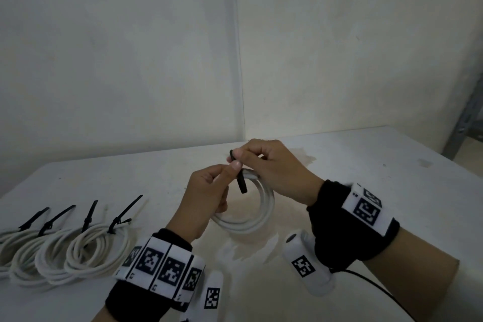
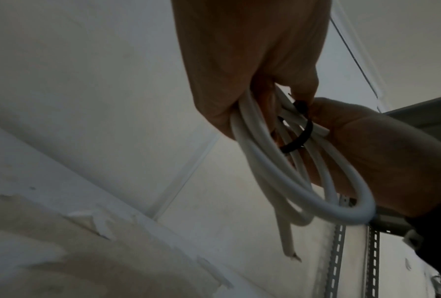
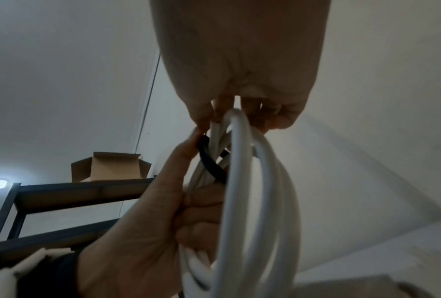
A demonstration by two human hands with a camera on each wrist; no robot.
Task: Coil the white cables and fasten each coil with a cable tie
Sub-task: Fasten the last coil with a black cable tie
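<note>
A white cable coil (image 1: 252, 218) hangs just above the middle of the table, held between both hands. A black cable tie (image 1: 242, 183) is looped round its upper strands. My left hand (image 1: 226, 173) grips the coil from the left, its thumb against the tie. My right hand (image 1: 239, 156) pinches the tie's upper end at the top of the coil. In the left wrist view the tie (image 2: 303, 134) circles the coil (image 2: 278, 161) below my left hand (image 2: 252, 60). In the right wrist view the tie (image 3: 209, 161) crosses the coil (image 3: 239, 201) between both hands.
Several white coils (image 1: 78, 251), each bound with a black tie, lie in a row at the table's (image 1: 366, 159) near left. A metal shelf frame (image 1: 467, 117) stands at the far right. A cardboard box (image 3: 109, 167) sits on top of a dark rack.
</note>
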